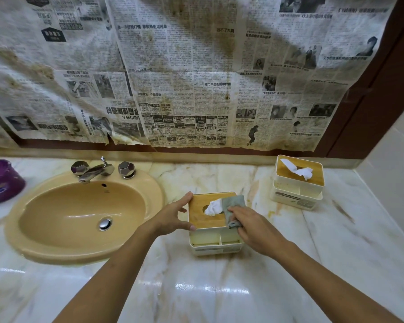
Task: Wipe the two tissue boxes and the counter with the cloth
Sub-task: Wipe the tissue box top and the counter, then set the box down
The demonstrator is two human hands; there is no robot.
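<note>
The near tissue box [201, 221] stands on the bench [196, 287] right of the sink [79, 215], a white tissue [212, 207] poking from its wooden lid; the far tissue box [299, 183], back right, holds one too. The grey cloth [233, 205] lies on the near lid, right hand [252, 226] fingers clamped on it; left hand [172, 217] fingers, spread, grip that box's left edge
</note>
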